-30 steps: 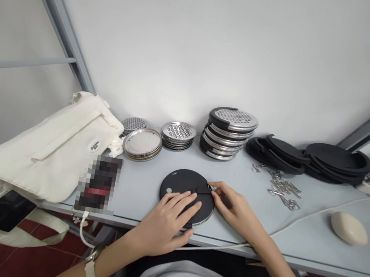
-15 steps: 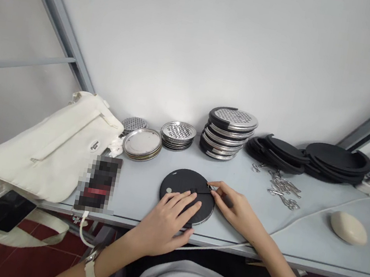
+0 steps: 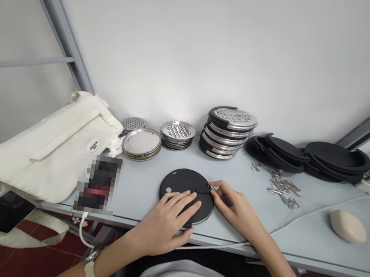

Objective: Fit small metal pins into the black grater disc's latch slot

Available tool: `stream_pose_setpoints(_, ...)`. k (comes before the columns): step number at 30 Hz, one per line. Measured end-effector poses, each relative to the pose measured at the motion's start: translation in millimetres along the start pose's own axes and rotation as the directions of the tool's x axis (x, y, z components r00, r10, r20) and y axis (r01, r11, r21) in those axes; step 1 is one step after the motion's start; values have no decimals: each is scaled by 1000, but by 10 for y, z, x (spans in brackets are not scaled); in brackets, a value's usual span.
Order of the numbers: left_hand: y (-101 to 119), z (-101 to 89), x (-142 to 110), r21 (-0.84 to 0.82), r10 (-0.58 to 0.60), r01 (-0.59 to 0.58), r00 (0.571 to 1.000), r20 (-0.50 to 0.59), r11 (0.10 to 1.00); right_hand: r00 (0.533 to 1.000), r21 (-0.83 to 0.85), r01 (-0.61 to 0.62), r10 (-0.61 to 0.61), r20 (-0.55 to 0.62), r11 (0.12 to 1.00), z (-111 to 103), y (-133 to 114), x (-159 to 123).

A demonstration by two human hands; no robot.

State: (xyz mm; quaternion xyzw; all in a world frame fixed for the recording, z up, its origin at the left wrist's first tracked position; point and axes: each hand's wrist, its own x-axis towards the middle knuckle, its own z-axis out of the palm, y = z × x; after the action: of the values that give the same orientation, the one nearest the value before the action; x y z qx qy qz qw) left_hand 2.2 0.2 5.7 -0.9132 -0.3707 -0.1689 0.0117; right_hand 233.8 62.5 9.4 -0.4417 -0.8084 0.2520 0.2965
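Disc (image 3: 181,179), matte black, near-side centre of grey desk (image 3: 136,192). Left hand (image 3: 167,223) spread atop, right hand (image 3: 235,208) pinching small shiny metal piece (image 3: 209,186) at right edge: looks unfinished. Loose silver clips (image 3: 282,185) far right.

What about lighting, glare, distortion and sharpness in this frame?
Head view: soft light on the white wall; head view: bright glints on the silver grater disc; head view: the grey post leans outward, possibly wide-angle distortion; head view: mosaic blocks cover the dark object beside the white bag; head view: detail between the right hand's fingertips is too small to read.
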Motion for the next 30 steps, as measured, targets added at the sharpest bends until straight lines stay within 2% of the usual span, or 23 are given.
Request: stream_pose_setpoints(30,-9,5,3,-4,-3,3,1000,-3,1000,998,51,-60,60,9,997,23,30,1)
